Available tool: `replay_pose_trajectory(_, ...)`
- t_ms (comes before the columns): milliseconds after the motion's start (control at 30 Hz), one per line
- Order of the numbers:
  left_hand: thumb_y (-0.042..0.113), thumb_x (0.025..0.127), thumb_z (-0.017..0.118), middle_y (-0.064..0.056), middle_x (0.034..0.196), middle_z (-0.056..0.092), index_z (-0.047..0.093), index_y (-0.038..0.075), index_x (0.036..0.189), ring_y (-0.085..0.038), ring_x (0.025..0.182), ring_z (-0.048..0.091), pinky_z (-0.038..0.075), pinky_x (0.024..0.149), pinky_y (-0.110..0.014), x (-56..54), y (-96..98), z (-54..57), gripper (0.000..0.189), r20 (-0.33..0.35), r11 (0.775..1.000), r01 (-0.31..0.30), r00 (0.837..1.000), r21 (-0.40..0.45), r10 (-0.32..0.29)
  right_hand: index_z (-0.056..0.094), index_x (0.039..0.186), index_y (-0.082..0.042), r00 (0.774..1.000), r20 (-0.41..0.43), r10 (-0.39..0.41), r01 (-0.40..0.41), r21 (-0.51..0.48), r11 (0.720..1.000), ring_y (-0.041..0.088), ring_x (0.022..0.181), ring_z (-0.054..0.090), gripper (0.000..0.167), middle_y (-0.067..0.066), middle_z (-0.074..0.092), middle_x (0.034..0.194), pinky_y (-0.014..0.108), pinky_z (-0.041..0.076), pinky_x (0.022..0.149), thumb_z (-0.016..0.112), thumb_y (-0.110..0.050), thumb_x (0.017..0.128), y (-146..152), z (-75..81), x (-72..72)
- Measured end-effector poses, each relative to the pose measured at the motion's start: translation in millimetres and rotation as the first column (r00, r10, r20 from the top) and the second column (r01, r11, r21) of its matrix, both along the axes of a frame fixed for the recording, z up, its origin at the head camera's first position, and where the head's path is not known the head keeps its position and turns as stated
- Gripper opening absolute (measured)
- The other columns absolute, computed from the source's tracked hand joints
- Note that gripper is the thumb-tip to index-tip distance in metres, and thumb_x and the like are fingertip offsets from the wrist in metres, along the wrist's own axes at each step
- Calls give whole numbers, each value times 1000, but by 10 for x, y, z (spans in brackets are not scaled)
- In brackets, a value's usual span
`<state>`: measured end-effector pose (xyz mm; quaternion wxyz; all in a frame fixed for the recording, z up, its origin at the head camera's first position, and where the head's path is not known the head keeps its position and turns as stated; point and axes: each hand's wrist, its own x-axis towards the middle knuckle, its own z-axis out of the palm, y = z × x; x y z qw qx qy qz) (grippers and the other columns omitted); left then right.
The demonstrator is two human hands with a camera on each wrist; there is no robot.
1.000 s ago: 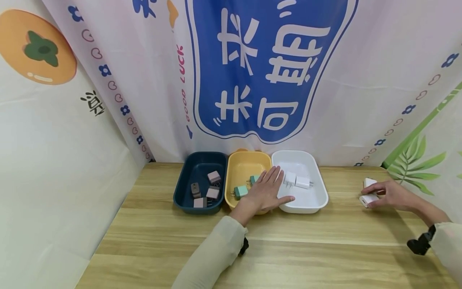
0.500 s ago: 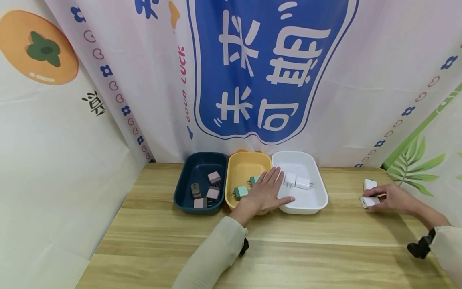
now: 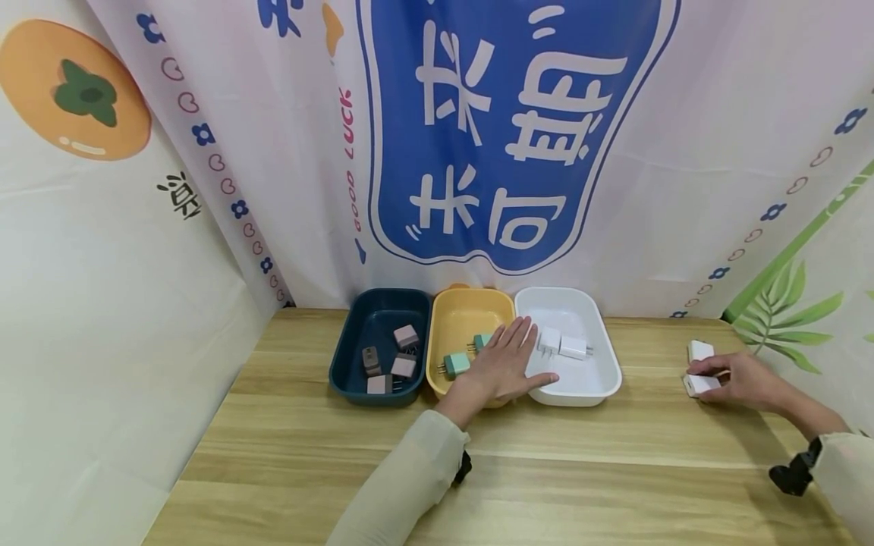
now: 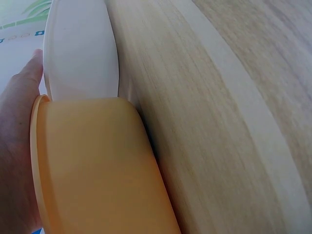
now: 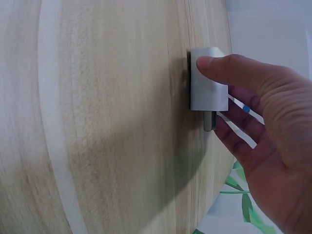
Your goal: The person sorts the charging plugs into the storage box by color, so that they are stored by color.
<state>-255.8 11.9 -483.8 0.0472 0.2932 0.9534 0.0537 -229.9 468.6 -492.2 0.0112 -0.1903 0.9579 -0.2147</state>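
Note:
My left hand [image 3: 501, 368] lies with straight fingers over the yellow tray [image 3: 471, 309] and the white tray [image 3: 572, 385]. In the left wrist view it is against the rim of the yellow tray [image 4: 97, 156]. At the table's right, my right hand [image 3: 751, 383] pinches a white plug charger [image 3: 699, 386]. The right wrist view has the thumb on one face of the charger [image 5: 207, 90], fingers behind it and prongs pointing toward the palm side. It sits at the tabletop. Just beyond it lies another white charger [image 3: 700, 349].
A dark blue tray [image 3: 379, 307] holding several pinkish and brown chargers stands left of the yellow one. Green chargers [image 3: 457, 363] lie in the yellow tray, partly covered by my hand. White chargers [image 3: 573, 347] are in the white tray. A printed curtain [image 3: 635, 250] hangs behind.
Both hands stay almost where they were; the left still lies over the trays. The right keeps its pinch on the white charger, with only a very slight shift.

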Motion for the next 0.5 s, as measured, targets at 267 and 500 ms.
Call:
replay_pose_trajectory(267, 82, 100, 28, -2, 179, -2, 5, 16, 172, -17, 165, -5, 0, 133, -39, 7, 5, -1, 100, 2, 1000, 2, 1000, 3, -2, 82, 105, -4, 999, -32, 18, -20, -67, 998, -7, 85, 58, 35, 16, 77, 105, 20, 56, 68, 96, -10, 74, -46, 33, 6)
replay_pose_trajectory(500, 82, 100, 28, -2, 179, -3, 5, 16, 172, -17, 165, -6, 0, 133, -39, 12, 7, 3, 100, 2, 1000, -2, 1000, 10, 2, 81, 107, -4, 997, -70, 22, -32, -144, 989, -6, 86, 59, 33, 18, 76, 106, 19, 55, 68, 94, -7, 76, -148, 149, -12)
